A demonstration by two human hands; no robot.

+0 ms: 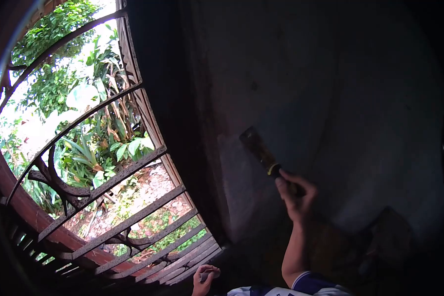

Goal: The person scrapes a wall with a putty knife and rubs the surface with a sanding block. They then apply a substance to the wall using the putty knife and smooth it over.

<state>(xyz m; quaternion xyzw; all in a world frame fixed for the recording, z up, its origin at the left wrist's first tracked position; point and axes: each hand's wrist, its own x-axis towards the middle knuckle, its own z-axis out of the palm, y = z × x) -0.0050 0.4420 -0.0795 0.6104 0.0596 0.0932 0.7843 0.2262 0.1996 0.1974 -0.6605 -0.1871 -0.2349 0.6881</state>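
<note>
My right hand (299, 196) is wrapped round the dark handle of a putty knife (259, 151), which has a yellow band where handle meets blade. Its wide blade points up and to the left, overlapping the pale, dim wall (291, 93) in this view. Low in the frame, near the bottom bars of the window, my left hand (202, 282) is closed with curled fingers. Something small and greyish shows between its fingers and thumb; I cannot tell what it is.
A window with a rusty metal grille (126, 170) takes up the left side, with bright plants (79, 118) outside. Between window and wall runs a dark frame (170, 98). Dim, unclear shapes (387, 237) stand at the lower right.
</note>
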